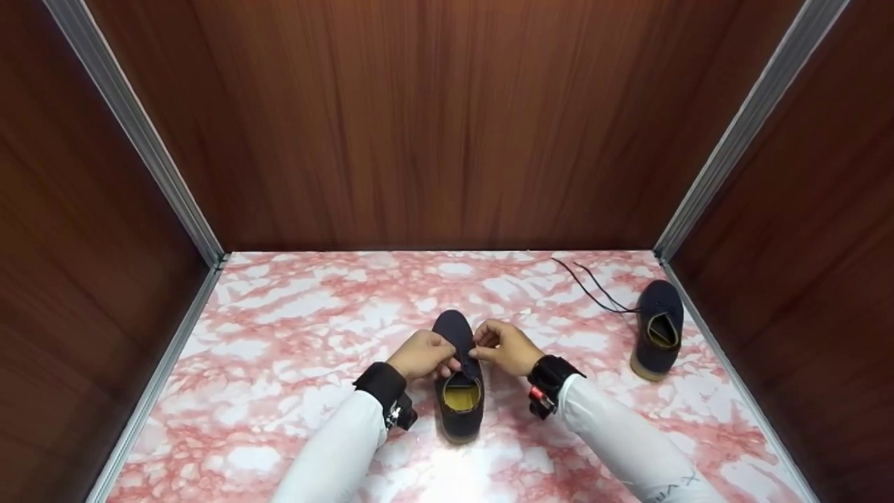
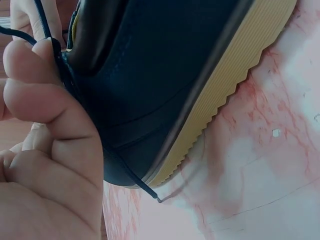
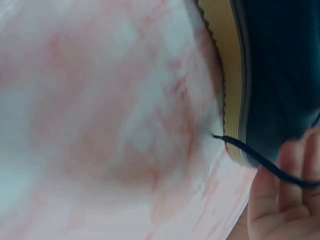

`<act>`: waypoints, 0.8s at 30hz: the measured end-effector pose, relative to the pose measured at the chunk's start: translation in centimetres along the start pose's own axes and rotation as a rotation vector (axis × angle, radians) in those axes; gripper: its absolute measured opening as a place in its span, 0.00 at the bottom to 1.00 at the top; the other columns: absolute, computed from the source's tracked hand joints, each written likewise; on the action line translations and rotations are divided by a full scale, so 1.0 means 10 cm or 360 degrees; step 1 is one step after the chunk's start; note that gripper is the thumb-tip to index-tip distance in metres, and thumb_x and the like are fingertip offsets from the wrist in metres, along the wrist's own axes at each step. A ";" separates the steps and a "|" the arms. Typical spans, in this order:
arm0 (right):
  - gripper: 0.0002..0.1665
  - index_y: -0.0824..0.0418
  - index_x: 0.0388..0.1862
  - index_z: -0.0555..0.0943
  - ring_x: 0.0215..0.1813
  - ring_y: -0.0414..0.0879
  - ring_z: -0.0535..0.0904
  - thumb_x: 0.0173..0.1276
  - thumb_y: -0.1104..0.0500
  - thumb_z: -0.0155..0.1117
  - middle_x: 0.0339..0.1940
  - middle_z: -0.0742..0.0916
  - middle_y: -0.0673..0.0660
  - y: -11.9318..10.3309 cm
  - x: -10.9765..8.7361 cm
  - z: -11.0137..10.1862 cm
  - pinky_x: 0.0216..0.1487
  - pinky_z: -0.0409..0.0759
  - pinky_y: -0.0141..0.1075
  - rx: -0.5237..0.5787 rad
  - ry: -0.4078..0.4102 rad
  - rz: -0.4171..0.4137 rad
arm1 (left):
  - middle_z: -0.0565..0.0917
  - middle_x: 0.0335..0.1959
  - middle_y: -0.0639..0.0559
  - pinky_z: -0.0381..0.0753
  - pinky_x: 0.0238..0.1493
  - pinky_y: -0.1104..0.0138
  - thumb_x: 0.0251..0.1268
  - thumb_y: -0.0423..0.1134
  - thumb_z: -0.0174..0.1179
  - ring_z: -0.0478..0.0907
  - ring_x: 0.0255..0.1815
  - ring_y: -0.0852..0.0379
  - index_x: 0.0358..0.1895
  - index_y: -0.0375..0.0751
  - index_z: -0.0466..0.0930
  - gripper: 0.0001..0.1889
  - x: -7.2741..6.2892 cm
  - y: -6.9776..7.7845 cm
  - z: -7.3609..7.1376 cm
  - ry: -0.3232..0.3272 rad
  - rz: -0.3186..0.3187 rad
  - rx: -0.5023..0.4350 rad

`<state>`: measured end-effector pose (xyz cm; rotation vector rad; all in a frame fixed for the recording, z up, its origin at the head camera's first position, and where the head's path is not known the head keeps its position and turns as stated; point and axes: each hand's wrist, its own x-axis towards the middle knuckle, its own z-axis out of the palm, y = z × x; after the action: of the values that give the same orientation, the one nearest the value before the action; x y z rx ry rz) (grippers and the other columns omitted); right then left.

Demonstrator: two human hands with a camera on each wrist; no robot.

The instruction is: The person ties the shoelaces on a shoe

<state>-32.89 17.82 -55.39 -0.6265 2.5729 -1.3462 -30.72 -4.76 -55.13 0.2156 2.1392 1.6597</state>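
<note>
A dark navy shoe (image 1: 461,423) with a yellow lining stands in the middle of the marbled surface, toe pointing away from me. Over its lacing my left hand (image 1: 424,355) pinches a dark shoelace (image 2: 127,172) between thumb and finger. The lace's tip hangs beside the ridged tan sole (image 2: 235,75) in the left wrist view. On the shoe's right side, my right hand (image 1: 508,347) pinches lace too, its thumb and forefinger close together. A loose lace end (image 3: 265,162) crosses the right fingers in the right wrist view. The knot area is partly hidden by the fingers.
A second navy shoe (image 1: 656,356) stands at the right near the side wall, its untied laces (image 1: 590,290) stretched out to the left. Brown wood-grain panels (image 1: 433,126) with metal corner strips (image 1: 740,140) enclose the red-and-white surface (image 1: 279,419) at the back and both sides.
</note>
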 end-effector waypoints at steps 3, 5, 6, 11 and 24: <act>0.15 0.68 0.44 0.80 0.41 0.42 0.81 0.64 0.63 0.76 0.42 0.87 0.66 0.03 -0.02 -0.08 0.49 0.79 0.34 -0.0006 -0.0014 -0.0018 | 0.88 0.23 0.56 0.72 0.20 0.75 0.73 0.33 0.53 0.77 0.18 0.68 0.36 0.32 0.85 0.11 0.01 -0.01 0.00 -0.0011 -0.0008 -0.0044; 0.15 0.69 0.43 0.80 0.40 0.43 0.81 0.62 0.66 0.77 0.41 0.86 0.69 0.04 -0.03 -0.13 0.49 0.80 0.35 0.0009 -0.0055 -0.0049 | 0.88 0.23 0.56 0.71 0.19 0.75 0.74 0.33 0.52 0.77 0.18 0.68 0.36 0.33 0.84 0.11 0.02 -0.02 0.00 -0.0012 -0.0012 -0.0071; 0.15 0.70 0.42 0.80 0.40 0.43 0.81 0.60 0.67 0.77 0.40 0.86 0.69 0.04 -0.04 -0.15 0.49 0.80 0.34 0.0019 -0.0084 -0.0064 | 0.88 0.23 0.56 0.71 0.19 0.75 0.74 0.33 0.52 0.77 0.18 0.68 0.36 0.32 0.84 0.12 0.02 -0.03 0.00 -0.0012 -0.0016 -0.0086; 0.20 0.72 0.43 0.80 0.39 0.42 0.79 0.55 0.69 0.80 0.37 0.85 0.69 0.06 -0.07 -0.18 0.44 0.80 0.28 0.0091 -0.0259 -0.0158 | 0.88 0.24 0.54 0.71 0.19 0.76 0.75 0.33 0.50 0.77 0.18 0.68 0.41 0.31 0.83 0.12 0.02 -0.03 -0.01 -0.0010 -0.0050 -0.0139; 0.05 0.67 0.38 0.85 0.33 0.37 0.75 0.64 0.71 0.70 0.30 0.83 0.57 -0.01 -0.09 -0.04 0.37 0.73 0.25 0.0103 -0.0311 -0.0328 | 0.87 0.25 0.53 0.74 0.20 0.76 0.78 0.33 0.50 0.79 0.20 0.67 0.39 0.32 0.81 0.11 0.02 -0.08 -0.02 -0.0005 -0.0027 -0.0191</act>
<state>-32.18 18.54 -55.13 -0.9816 2.3531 -1.3452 -30.91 -5.04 -55.87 0.1637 2.0253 1.7697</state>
